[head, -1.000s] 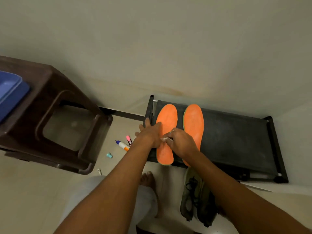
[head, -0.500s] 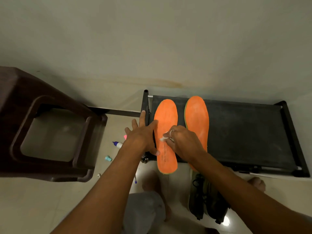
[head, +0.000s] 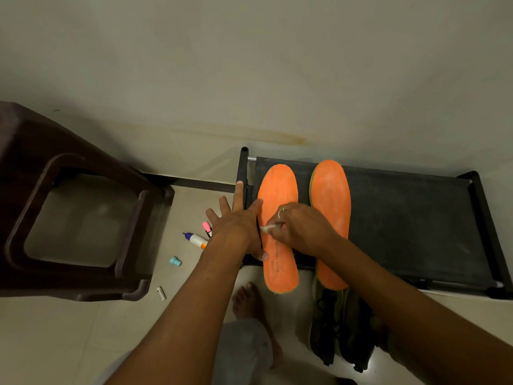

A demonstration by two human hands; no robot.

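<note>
The black rack [head: 402, 232] carries the left insole [head: 279, 190] and the right insole [head: 330, 195] side by side, heels over its front edge.

A thin silver-coloured ring [head: 281, 213] is worn on a finger of the right hand [head: 302, 229], at its 11 o'clock edge. Both forearms are seen bare. Pale grey cloth [head: 244, 348] is worn over a leg at 6 o'clock of the view, and a bare foot [head: 247, 301] is shown at 12 o'clock of it
</note>
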